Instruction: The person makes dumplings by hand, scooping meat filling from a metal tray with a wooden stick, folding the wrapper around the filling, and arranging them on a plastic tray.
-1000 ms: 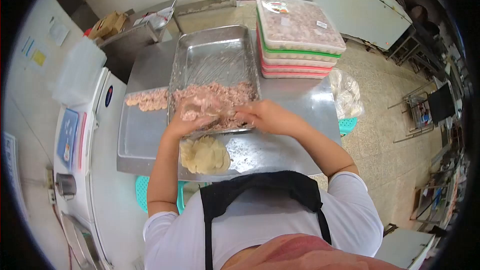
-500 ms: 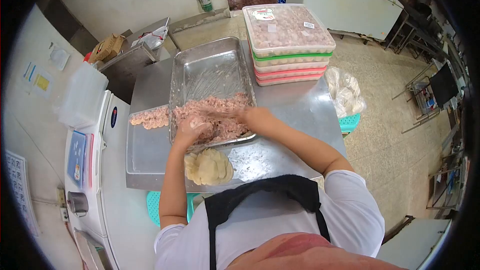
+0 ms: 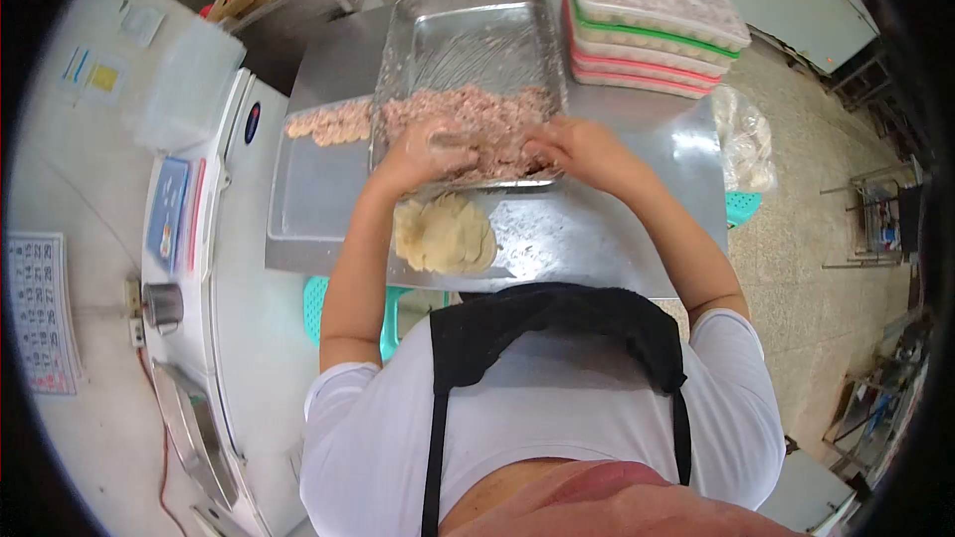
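A deep steel tray [image 3: 477, 25] lies before me, with pink minced meat [image 3: 477, 109] heaped in its near half. Over the meat's left side, my left hand [image 3: 423, 154] is curled around something blurred that I cannot make out. My right hand [image 3: 582, 149] is at the tray's near right corner, its fingertips bent together against the meat; what they hold, if anything, is hidden. Just below the tray sits a loose stack of round pale dough wrappers [image 3: 445, 234]. To the left, filled dumplings [image 3: 333, 122] stand in rows in a shallow clear tray [image 3: 318, 199].
Stacked lidded containers [image 3: 652, 40] with green and red rims stand at the table's back right. A plastic bag [image 3: 744, 144] rests on a teal stool [image 3: 741, 207] beyond the right edge. A white appliance [image 3: 254, 298] flanks the left side.
The view has tilted down and shifted, so the table appears higher. My right hand has drawn away from my left, toward the tray's right side. My left hand stays over the meat.
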The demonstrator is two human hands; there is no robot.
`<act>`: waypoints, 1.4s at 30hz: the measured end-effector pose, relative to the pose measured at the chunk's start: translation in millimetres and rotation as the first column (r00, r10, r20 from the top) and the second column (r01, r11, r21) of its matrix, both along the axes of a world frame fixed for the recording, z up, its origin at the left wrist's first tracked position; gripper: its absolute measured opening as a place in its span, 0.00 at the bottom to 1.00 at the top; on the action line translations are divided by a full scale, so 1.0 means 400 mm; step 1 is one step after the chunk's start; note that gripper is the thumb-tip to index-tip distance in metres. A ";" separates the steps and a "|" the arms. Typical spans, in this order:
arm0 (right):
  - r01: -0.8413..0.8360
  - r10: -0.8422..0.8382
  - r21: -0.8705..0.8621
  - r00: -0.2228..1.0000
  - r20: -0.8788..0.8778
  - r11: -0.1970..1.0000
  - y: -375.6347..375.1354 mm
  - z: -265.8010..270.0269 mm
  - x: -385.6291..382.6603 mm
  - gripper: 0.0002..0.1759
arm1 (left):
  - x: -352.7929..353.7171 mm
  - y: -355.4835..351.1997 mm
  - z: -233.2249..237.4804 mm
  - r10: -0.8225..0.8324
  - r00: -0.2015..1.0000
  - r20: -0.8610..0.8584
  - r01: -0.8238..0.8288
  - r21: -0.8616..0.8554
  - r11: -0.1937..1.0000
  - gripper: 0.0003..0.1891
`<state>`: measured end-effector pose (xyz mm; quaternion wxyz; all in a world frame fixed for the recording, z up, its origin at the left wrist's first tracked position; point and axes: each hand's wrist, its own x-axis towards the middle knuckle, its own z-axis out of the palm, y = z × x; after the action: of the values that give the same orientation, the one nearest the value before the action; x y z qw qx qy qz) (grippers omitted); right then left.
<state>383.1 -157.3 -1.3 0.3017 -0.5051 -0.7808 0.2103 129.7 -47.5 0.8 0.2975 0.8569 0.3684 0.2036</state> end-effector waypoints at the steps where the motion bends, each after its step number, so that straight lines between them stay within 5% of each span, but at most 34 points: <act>1: 0.135 -0.160 0.115 0.954 0.255 0.984 -0.004 0.037 -0.007 0.16 | 0.003 -0.004 -0.002 0.020 1.000 -0.008 -0.020 -0.005 1.000 0.20; 4: 0.170 -0.206 0.202 0.963 0.173 0.964 -0.015 0.010 -0.073 0.15 | -0.025 0.024 -0.033 0.180 0.965 0.190 -0.067 -0.484 0.872 0.24; 5: 0.168 -0.202 0.197 0.964 0.171 0.966 0.001 -0.026 -0.065 0.15 | -0.025 0.022 -0.014 0.184 0.965 0.185 -0.072 -0.488 0.870 0.24; 7: 0.278 -0.256 0.017 0.853 0.454 0.960 0.036 -0.115 0.002 0.15 | -0.011 0.006 0.041 0.124 0.989 -0.075 -0.139 -0.253 0.957 0.27; 8: 0.278 -0.257 0.023 0.851 0.457 0.960 0.026 -0.114 0.027 0.15 | -0.024 0.002 0.041 0.122 0.992 -0.023 -0.123 -0.293 0.948 0.27; 11: 0.361 -0.305 -0.062 0.857 0.415 0.930 -0.021 -0.076 0.034 0.14 | -0.068 0.042 -0.013 0.060 0.987 0.146 -0.025 -0.230 0.973 0.29; 13: 0.303 -0.321 -0.158 0.942 -0.102 0.940 -0.049 -0.035 0.012 0.17 | -0.080 0.032 0.011 -0.038 0.969 0.242 0.070 -0.125 0.990 0.29; 15: 0.258 -0.281 -0.162 0.949 -0.144 0.952 -0.064 0.034 -0.069 0.18 | -0.089 0.003 0.083 -0.137 0.935 0.328 0.147 -0.008 0.989 0.29; 17: 0.213 -0.243 -0.164 0.950 -0.195 0.963 -0.054 0.053 -0.139 0.18 | -0.117 -0.009 0.130 -0.180 0.979 0.097 0.188 -0.081 0.979 0.27; 19: 0.093 -0.107 -0.290 0.994 -0.034 0.953 -0.023 0.050 -0.183 0.18 | -0.153 0.017 0.116 -0.213 0.973 0.083 0.219 -0.068 0.973 0.27; 20: 0.111 -0.111 -0.092 0.994 0.000 0.990 -0.010 0.055 -0.182 0.17 | -0.174 0.029 0.106 -0.235 0.969 0.070 0.239 -0.054 0.969 0.27; 23: 0.241 -0.263 0.147 0.953 0.153 0.959 -0.026 0.166 -0.279 0.16 | -0.248 0.046 0.106 -0.152 0.977 0.147 0.174 -0.149 0.973 0.28; 26: 0.173 -0.192 0.125 0.967 0.167 0.977 0.022 0.094 -0.361 0.15 | -0.312 0.044 0.168 -0.081 0.996 0.048 0.093 -0.357 0.930 0.27; 29: 0.260 -0.250 -0.006 0.934 0.254 0.966 0.044 0.140 -0.366 0.16 | -0.395 0.097 0.093 0.046 0.999 0.009 -0.040 -0.371 0.928 0.25; 30: 0.236 -0.237 0.023 0.964 0.120 0.972 0.044 0.144 -0.366 0.17 | -0.431 0.119 0.068 0.047 0.999 0.009 -0.040 -0.373 0.927 0.25; 32: 0.269 -0.269 0.017 0.963 0.002 0.963 0.033 0.113 -0.372 0.17 | -0.512 0.174 0.016 -0.133 0.988 0.076 0.136 -0.027 0.990 0.36; 33: 0.298 -0.295 0.012 0.948 -0.116 0.954 0.027 0.104 -0.375 0.17 | -0.553 0.204 -0.010 -0.127 0.988 0.083 0.130 -0.031 0.991 0.36; 35: 0.359 -0.366 -0.082 0.927 -0.086 0.930 -0.002 0.084 -0.383 0.18 | -0.643 0.261 -0.077 0.106 0.993 0.050 -0.086 -0.310 0.947 0.25; 36: 0.420 -0.445 -0.187 0.887 -0.120 0.888 -0.017 0.054 -0.380 0.18 | -0.696 0.294 -0.145 0.115 0.992 0.049 -0.094 -0.319 0.943 0.25; 38: 0.471 -0.525 -0.292 0.839 -0.142 0.832 -0.049 0.015 -0.387 0.18 | -0.773 0.359 -0.266 0.224 0.974 0.029 -0.224 -0.014 0.975 0.27; 42: 0.560 -0.706 -0.468 0.671 -0.227 0.684 -0.134 -0.025 -0.413 0.17 | -0.781 0.403 -0.289 0.308 0.951 -0.043 -0.305 0.055 0.951 0.28</act>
<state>217.8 -211.0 -11.4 0.4074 -0.7416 -0.4225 0.3248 -182.6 113.9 -114.8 0.2321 0.8013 0.4994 0.2340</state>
